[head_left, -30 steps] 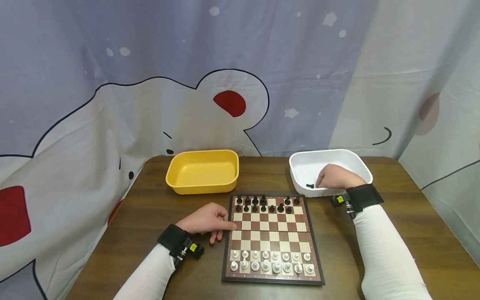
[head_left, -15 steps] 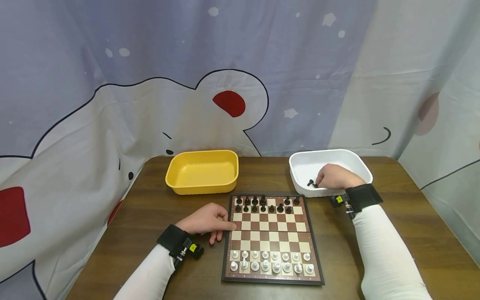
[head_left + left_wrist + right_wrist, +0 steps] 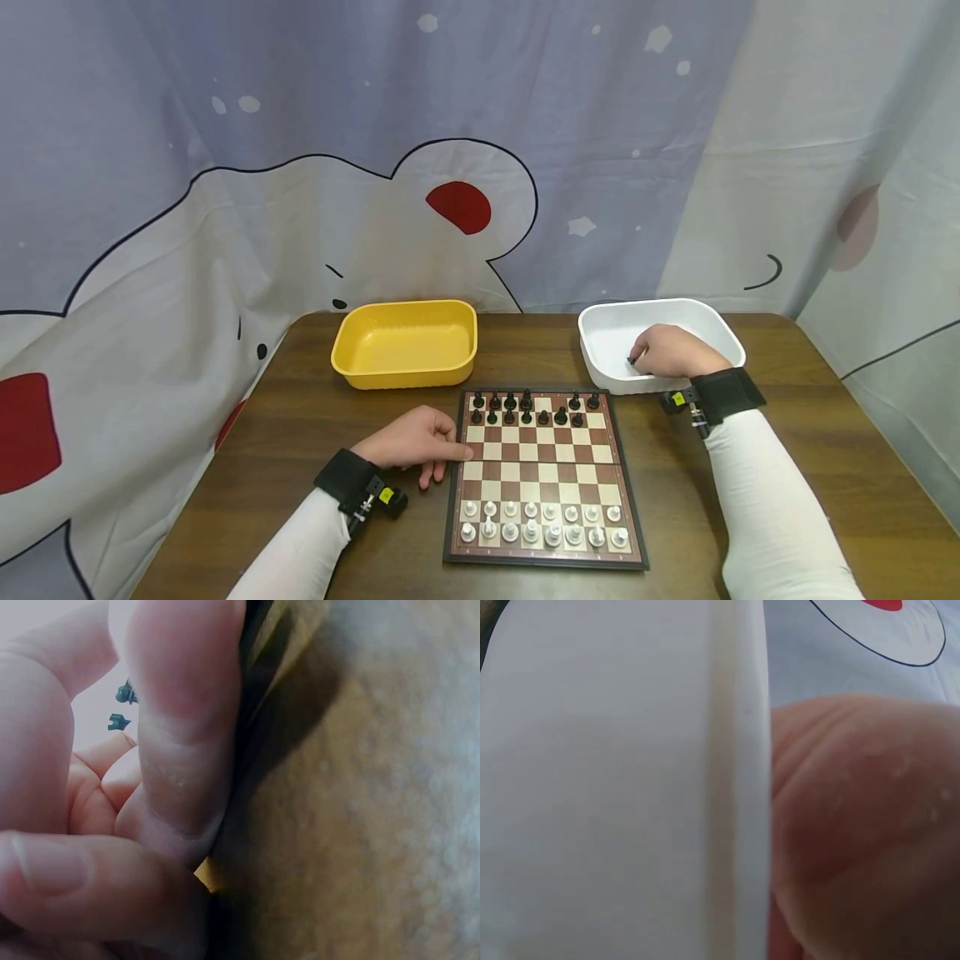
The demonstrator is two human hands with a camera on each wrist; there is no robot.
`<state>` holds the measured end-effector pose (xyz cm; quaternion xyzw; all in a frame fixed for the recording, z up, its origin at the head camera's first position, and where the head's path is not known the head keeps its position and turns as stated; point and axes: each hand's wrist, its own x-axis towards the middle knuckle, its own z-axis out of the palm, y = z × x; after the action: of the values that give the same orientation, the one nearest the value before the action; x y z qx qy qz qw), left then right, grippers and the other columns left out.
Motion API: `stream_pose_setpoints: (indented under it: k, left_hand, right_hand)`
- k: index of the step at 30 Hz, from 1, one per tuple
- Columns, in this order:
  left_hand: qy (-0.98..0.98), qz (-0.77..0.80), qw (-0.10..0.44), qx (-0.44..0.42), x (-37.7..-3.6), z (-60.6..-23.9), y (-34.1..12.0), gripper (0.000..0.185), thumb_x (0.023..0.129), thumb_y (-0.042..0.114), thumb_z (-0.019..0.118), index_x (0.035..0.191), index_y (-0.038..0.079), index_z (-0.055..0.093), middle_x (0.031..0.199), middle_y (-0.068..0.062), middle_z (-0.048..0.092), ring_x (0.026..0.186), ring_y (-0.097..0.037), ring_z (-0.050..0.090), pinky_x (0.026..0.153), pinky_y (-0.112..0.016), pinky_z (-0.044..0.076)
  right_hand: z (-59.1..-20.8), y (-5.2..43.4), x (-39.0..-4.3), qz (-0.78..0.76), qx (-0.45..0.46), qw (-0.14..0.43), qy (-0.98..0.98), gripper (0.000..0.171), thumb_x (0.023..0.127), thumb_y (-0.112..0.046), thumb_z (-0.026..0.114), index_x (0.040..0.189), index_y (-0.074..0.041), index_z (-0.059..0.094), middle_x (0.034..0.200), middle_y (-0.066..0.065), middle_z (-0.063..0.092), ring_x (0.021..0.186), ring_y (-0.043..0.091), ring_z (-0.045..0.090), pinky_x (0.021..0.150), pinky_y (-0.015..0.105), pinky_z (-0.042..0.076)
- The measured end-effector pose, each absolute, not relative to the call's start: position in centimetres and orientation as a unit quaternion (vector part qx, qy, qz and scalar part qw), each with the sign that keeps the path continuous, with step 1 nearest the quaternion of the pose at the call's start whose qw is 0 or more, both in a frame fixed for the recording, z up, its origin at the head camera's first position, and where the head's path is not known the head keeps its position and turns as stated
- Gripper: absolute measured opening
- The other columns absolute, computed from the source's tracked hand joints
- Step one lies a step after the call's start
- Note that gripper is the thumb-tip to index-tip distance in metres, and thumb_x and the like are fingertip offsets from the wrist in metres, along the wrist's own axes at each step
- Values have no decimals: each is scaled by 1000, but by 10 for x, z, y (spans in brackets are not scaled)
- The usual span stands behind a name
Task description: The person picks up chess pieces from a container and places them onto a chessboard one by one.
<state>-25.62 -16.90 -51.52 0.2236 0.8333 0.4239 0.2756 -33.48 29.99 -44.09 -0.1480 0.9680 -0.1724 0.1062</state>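
On the wooden table (image 3: 285, 433), the yellow tub (image 3: 405, 342) sits at about eleven o'clock from the chessboard (image 3: 542, 475), with nothing visible inside it. The left hand (image 3: 411, 440) rests at the board's nine o'clock edge, fingers relaxed and loosely bent, fingertips touching the rim as if steadying it; it holds nothing. On the board, the black pieces (image 3: 528, 407) fill most of the twelve o'clock rows, with gaps toward the right end, while the white pieces (image 3: 542, 523) stand complete along the six o'clock rows. At one o'clock from the board lies the white tub (image 3: 600, 354), and the right hand (image 3: 670, 352) is down inside it, fingers curled round a small black chess piece (image 3: 632, 360) that only just shows at the fingertips. The step in hand looks like fetching that piece out of the tub. Next comes lifting it clear of the rim and bringing it toward seven o'clock, upright onto an empty square in the black rows, without knocking its neighbours.
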Motion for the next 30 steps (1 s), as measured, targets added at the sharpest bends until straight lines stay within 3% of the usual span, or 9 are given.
stream_pose_setpoints:
  k: [12, 19, 30]
  left_hand:
    - [836, 420, 276, 223, -257, -514, -169, 48, 98, 55, 84, 79, 12, 72, 66, -11, 76, 46, -20, 69, 39, -25, 32]
    - [835, 422, 276, 221, -257, -515, -169, 49, 98, 55, 84, 79, 12, 72, 66, -11, 76, 46, -20, 69, 39, -25, 32]
    - [833, 425, 277, 222, -257, -517, -169, 48, 98, 54, 84, 80, 11, 72, 67, -11, 76, 47, -21, 70, 39, -25, 32]
  right_hand:
    - [-439, 295, -337, -225, -136, -23, 965, 32, 94, -8, 66, 122, 3, 77, 105, 16, 78, 96, 33, 70, 88, 51, 53]
    - [-436, 292, -338, -263, -130, -49, 955, 33, 102, -13, 67, 131, 3, 71, 118, 22, 77, 111, 40, 72, 97, 57, 54]
    - [-434, 288, -334, -299, -135, -82, 941, 28, 106, -17, 70, 129, -1, 70, 116, 19, 76, 108, 37, 71, 96, 55, 52]
